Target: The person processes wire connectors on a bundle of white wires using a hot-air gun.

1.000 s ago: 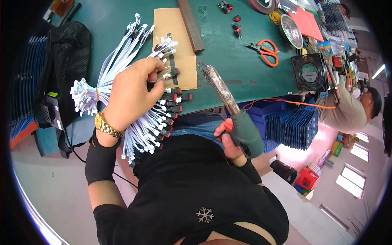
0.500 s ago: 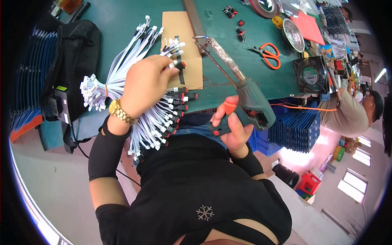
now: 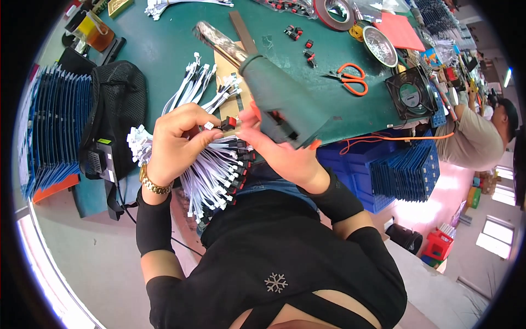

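My left hand (image 3: 178, 140), with a gold watch at its wrist, pinches a small black-and-red rocker switch (image 3: 229, 123) by its white-plugged lead. In my right hand (image 3: 287, 159) is a dark green pistol-shaped soldering gun (image 3: 279, 98), its metal barrel pointing to the far left and blurred. The right fingertips are close to the switch; whether they touch it I cannot tell. Below both hands fans a bundle of white cables (image 3: 211, 172), many ending in black-and-red switches. More white cables (image 3: 192, 82) lie beyond the left hand, beside a partly covered cardboard sheet (image 3: 223, 66).
Orange-handled scissors (image 3: 350, 79), a metal bowl (image 3: 379, 46), a tape roll (image 3: 334, 12) and a black fan (image 3: 410, 94) lie right on the green table. A black mesh bag (image 3: 118, 104) stands left. Blue crates (image 3: 350, 170) sit below the right edge, with a co-worker (image 3: 476, 131) beyond.
My right hand has moved left and up, bringing the soldering gun toward the left hand; its barrel now points farther left. The left hand has drawn slightly nearer to me with the switch.
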`<action>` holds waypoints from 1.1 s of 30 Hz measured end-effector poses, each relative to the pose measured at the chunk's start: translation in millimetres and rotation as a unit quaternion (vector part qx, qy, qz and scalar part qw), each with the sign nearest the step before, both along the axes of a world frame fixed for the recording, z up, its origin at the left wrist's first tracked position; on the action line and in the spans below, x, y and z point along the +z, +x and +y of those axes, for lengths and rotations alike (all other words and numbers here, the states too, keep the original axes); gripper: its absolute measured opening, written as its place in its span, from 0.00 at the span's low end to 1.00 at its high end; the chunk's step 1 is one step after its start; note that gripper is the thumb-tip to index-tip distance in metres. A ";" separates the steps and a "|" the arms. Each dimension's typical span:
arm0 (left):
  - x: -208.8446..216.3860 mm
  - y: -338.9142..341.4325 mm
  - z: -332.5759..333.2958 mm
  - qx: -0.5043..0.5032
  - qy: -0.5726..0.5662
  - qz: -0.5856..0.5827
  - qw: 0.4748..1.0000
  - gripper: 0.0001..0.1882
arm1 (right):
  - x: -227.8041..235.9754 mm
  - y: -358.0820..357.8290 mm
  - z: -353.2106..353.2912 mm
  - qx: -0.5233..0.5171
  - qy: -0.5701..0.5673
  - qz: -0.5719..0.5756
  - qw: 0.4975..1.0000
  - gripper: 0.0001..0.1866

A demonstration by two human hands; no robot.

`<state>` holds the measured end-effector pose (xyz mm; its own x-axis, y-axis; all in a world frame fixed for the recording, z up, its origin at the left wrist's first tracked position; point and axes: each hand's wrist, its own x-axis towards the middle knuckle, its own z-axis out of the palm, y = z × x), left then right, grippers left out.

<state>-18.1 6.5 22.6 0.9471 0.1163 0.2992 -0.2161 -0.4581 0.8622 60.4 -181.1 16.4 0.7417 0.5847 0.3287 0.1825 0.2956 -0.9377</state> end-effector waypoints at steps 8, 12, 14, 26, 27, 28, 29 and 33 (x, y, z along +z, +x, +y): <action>9.8 -3.3 -1.6 0.015 0.040 0.032 0.999 0.07 | -2.0 15.8 3.2 0.015 -0.085 -0.126 0.988 0.13; 5.6 -3.8 0.7 0.024 0.027 0.054 0.998 0.05 | -1.0 15.4 3.3 0.002 -0.103 -0.136 0.985 0.13; 5.8 -4.0 -0.6 0.024 0.025 0.043 0.998 0.05 | -4.9 13.0 3.4 -0.003 -0.101 -0.170 0.980 0.13; 4.1 -11.1 -7.7 0.054 -0.059 0.092 0.993 0.05 | -12.4 6.5 2.3 -0.008 -0.095 -0.160 0.983 0.15; 3.1 -12.1 -7.2 0.055 -0.081 0.104 0.990 0.05 | -7.9 9.7 3.3 -0.020 -0.095 -0.237 0.967 0.15; 5.4 -13.0 -7.8 0.056 -0.081 0.103 0.990 0.05 | -3.8 11.4 3.9 -0.032 -0.095 -0.312 0.945 0.15; 9.5 -14.1 -9.1 0.068 -0.043 0.100 0.992 0.06 | -0.5 10.1 3.4 -0.031 -0.095 -0.313 0.945 0.15; 9.2 -12.7 -21.7 0.105 0.137 -0.060 0.983 0.09 | -3.6 11.8 0.0 -0.048 -0.128 -0.331 0.934 0.15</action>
<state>-30.8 -15.3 31.9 0.8672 0.2044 0.4541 -0.1846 -0.7150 0.6744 72.2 -181.0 12.9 0.4785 0.6489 0.5916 0.7612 0.0292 -0.6478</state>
